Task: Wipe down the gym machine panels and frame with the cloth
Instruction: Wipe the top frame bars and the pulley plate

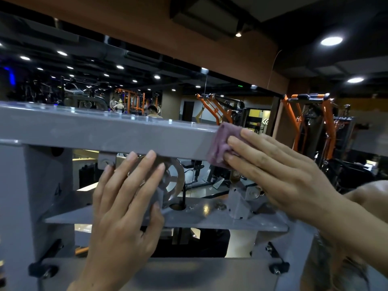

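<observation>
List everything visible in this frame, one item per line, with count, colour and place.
cloth: one, purple, pressed on the right end of the top beam
top beam: one, grey, across the middle
pulley wheel: one, silver, under the beam, partly behind the left hand
lower plate: one, grey, below the pulley
orange machines: several, background right
ceiling lights: many, white, overhead
left hand: fingers straight, in front of the pulley
right hand: fingers flat on the cloth

grey machine frame's top beam [100, 131], purple cloth [222, 143] flat against its right end
</observation>
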A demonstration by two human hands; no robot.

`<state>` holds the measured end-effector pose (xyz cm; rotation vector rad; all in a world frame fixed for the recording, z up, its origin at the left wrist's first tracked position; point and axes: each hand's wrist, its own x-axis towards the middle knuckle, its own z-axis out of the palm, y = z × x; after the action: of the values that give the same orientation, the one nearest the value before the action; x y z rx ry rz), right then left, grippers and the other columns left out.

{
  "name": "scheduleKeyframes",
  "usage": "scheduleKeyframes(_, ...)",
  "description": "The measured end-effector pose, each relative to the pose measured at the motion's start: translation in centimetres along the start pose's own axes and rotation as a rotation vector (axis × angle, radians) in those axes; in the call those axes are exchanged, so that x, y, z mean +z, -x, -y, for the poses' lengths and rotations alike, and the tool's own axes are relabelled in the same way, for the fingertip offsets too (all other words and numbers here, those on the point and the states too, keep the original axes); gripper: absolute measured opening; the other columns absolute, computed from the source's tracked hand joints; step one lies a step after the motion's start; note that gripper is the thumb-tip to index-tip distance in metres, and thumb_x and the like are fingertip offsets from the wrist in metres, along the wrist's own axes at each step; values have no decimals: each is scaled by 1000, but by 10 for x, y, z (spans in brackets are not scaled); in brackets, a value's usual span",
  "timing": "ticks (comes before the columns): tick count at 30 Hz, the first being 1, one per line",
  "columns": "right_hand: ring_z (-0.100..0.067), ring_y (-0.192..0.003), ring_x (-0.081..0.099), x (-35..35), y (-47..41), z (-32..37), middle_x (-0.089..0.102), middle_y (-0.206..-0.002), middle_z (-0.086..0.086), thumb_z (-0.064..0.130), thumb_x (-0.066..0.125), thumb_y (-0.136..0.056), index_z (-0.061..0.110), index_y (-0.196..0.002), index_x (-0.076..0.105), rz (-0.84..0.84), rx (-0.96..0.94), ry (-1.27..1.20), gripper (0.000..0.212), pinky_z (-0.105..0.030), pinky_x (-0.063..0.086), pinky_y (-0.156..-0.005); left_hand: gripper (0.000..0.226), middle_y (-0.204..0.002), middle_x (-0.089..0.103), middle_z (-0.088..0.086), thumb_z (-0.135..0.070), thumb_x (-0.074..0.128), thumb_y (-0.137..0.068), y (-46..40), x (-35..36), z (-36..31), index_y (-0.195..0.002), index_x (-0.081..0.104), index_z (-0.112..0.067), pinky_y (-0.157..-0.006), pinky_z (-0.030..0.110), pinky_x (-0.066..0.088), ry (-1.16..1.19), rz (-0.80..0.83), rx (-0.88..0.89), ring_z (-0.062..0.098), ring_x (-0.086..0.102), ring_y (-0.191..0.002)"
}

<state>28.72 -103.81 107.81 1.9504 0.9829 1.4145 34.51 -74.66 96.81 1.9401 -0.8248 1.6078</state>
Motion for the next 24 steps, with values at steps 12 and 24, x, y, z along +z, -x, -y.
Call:
scheduleKeyframes(12, -36, -149, 36, -4, 25, 2, 37, -161, -18, 12, 59, -97, 8, -153, 42, 109, 3, 64, 58, -53, 35, -120, 61, -163, 38, 7, -17, 58, -91, 1, 2, 7, -151, 46, -13, -125, 57, 18, 21, 29, 34, 27, 25, -156)
scheduleKeyframes(24, -35, -151, 33, 7, 18, 0, 31, -165, -14, 23, 55, -100, 11, -159, 33, 87, -22, 150, 63, -56, 27, -123, 60, -160, 43, 7, -10, 61, -91, 6, -17, 26, -149, 47, -11, -125, 53, 21, 70, 34, 47, 28, 31, -154)
